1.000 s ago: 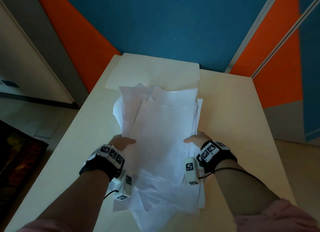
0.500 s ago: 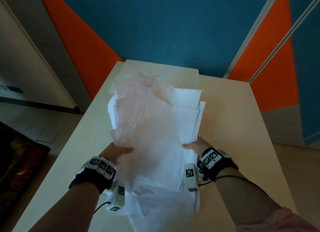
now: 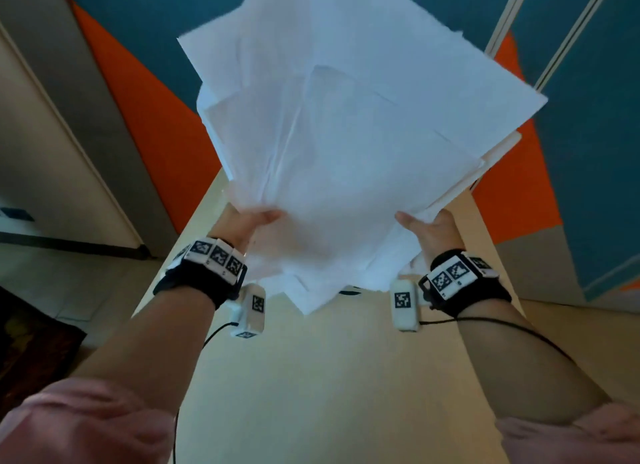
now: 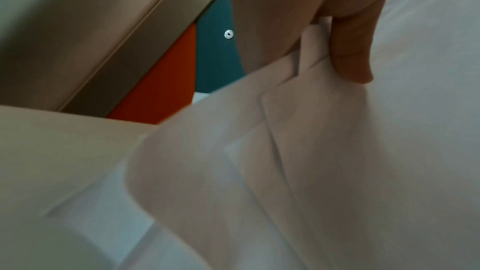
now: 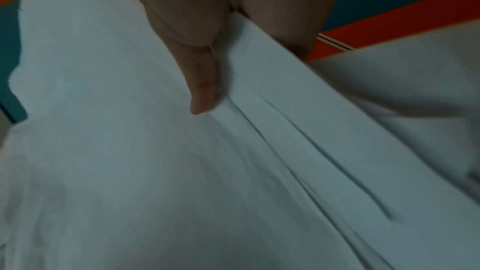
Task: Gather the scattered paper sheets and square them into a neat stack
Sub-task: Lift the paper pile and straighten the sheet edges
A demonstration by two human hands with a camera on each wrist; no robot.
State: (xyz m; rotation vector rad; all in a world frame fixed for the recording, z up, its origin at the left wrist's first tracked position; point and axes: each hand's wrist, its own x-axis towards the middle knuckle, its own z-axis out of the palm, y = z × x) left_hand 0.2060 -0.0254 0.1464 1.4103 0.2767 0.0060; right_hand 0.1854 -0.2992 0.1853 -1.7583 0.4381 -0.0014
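Both hands up, holding a loose bundle of white paper sheets (image 3: pixel 346 145) clear of the pale table (image 3: pixel 329 377). The bundle stands nearly upright in front of the blue and orange wall panels (image 3: pixel 156 124), fanned wide at the top, narrower at the bottom where it is held.

Left hand (image 3: pixel 246 223): grips the bundle's lower left edge, thumb (image 4: pixel 350 48) laid across the near face of the paper. The other fingers are behind the sheets, hidden. In the left wrist view the sheets curl and overlap below the thumb, edges not aligned.

Right hand (image 3: pixel 427 226): grips the lower right edge the same way, thumb (image 5: pixel 202 81) pressed flat on the near face, remaining fingers out of sight behind. The right wrist view shows several sheet edges staggered beside the thumb, running in rough parallel lines.

Sheets uneven: corners stick out at different angles along the top and right side, and a few lower corners hang down between the wrists, above the tabletop.

Each wrist carries a black band (image 3: pixel 204 276) with square black-and-white markers and a small white camera unit (image 3: pixel 403 302) hanging on its inner side. Pink sleeves (image 3: pixel 86 425) pushed up on both forearms.
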